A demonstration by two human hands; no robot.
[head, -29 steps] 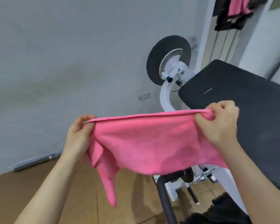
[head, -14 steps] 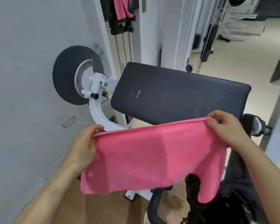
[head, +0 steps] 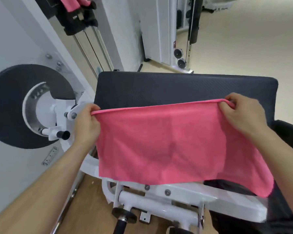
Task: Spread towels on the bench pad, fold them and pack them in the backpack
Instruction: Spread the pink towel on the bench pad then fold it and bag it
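A pink towel (head: pixel 161 142) hangs stretched between my two hands in front of the black bench pad (head: pixel 176 88). My left hand (head: pixel 86 124) pinches its upper left corner, just off the pad's left edge. My right hand (head: pixel 243 114) pinches the upper right corner, over the pad's right half. The towel's top hem runs taut across the pad's near part, and its lower part drapes down over the white machine frame (head: pixel 159 196). A dark object (head: pixel 286 208) at the lower right may be the backpack; I cannot tell.
A black weight disc (head: pixel 10 105) on a white pivot stands left of the pad, against a grey wall. More pink cloth (head: pixel 74 4) hangs on a cable machine at the top left. Another white cable machine (head: pixel 181 39) stands behind on pale floor.
My view has swung right and closer to the bench pad. Both hands have carried the stretched towel up over the pad's near part, and the cloth now hangs flatter.
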